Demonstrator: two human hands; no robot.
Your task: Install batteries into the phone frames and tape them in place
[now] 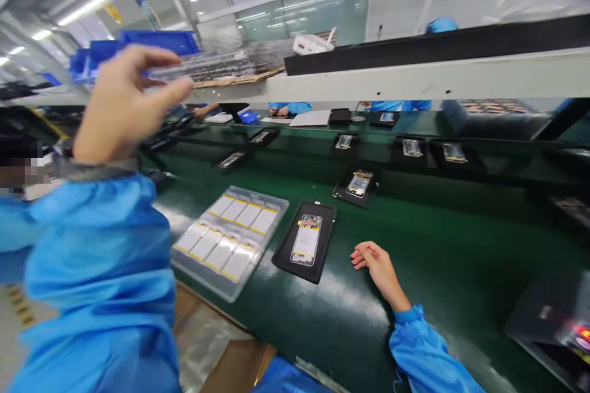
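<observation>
My left hand (126, 98) is raised at shelf height, its thumb and fingers apart, in front of the left end of a stack of clear plastic trays (221, 66); contact with them cannot be made out. My right hand (375, 264) hovers low over the green bench (341, 313), fingers loosely extended, holding nothing. To its left, a black tray (302, 271) carries an open phone body (306, 241) with a white battery area. Beside that tray lies a clear plastic tray (257, 250) with several white, yellow-edged batteries (246, 215) in two rows.
Another phone in a black tray (358, 184) lies behind, with several more on the line (412, 148). A white shelf edge (369, 83) crosses above. Blue bins (159, 41) stand upper left, a dark device (548, 319) lower right. People in blue sleeves are across and at the left.
</observation>
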